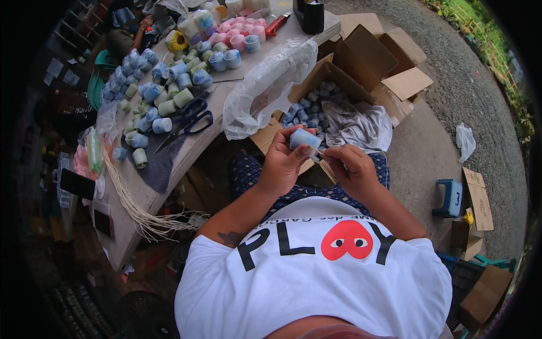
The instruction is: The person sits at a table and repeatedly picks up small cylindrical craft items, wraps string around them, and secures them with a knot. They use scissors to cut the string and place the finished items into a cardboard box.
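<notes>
In front of my lap, my left hand (282, 164) is wrapped round a small blue-and-white marbled candle (303, 141), which lies tilted in the fingers. My right hand (354, 168) is closed in a pinch at the candle's lower right end, on what looks like a short pale wick (320, 151). The fingers hide most of that wick. Below the hands stands an open cardboard box (355, 90) with many similar blue candles (305, 114) inside. A pale cloth (359, 125) hangs over the box's near side.
On the table (186, 164) at the left are green and blue candles (166, 107), pink candles (240, 34), dark-handled scissors (195, 120), a bundle of pale wicks (138, 206) and clear plastic (268, 85). A blue stool (447, 198) stands at right. Another person (127, 39) sits beyond the table.
</notes>
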### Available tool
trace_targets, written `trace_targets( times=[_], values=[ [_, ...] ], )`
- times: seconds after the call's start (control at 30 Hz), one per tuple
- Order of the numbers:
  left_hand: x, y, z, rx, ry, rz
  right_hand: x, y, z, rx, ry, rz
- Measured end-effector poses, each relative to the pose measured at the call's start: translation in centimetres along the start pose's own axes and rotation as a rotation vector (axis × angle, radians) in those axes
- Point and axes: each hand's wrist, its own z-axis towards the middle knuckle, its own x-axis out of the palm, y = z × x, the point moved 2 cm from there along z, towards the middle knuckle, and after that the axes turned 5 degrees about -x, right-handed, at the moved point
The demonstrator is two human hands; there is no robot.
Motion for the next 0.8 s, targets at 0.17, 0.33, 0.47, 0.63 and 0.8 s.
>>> trace_targets(
  times=[0.17, 0.33, 0.47, 0.63, 0.8],
  values=[
    [-0.1, 0.4, 0.0, 0.028, 0.026, 0.082, 0.1, 0.0, 0.1, 0.014, -0.003, 0.013],
    [0.1, 0.6, -0.1, 0.120, 0.027, 0.230, 0.4, -0.3, -0.1, 0.057, -0.011, 0.013],
    [-0.2, 0.6, 0.1, 0.170, 0.006, 0.276, 0.8, -0.5, -0.9, 0.221, 0.028, 0.155],
    [0.0, 0.9, 0.0, 0.181, 0.022, 0.316, 1.8, -1.5, -1.3, 0.115, 0.060, 0.143],
    [0.6, 0.7, -0.2, 0.194, -0.004, 0.232, 1.8, -0.5, 0.2, 0.159, 0.088, 0.255]
  ],
)
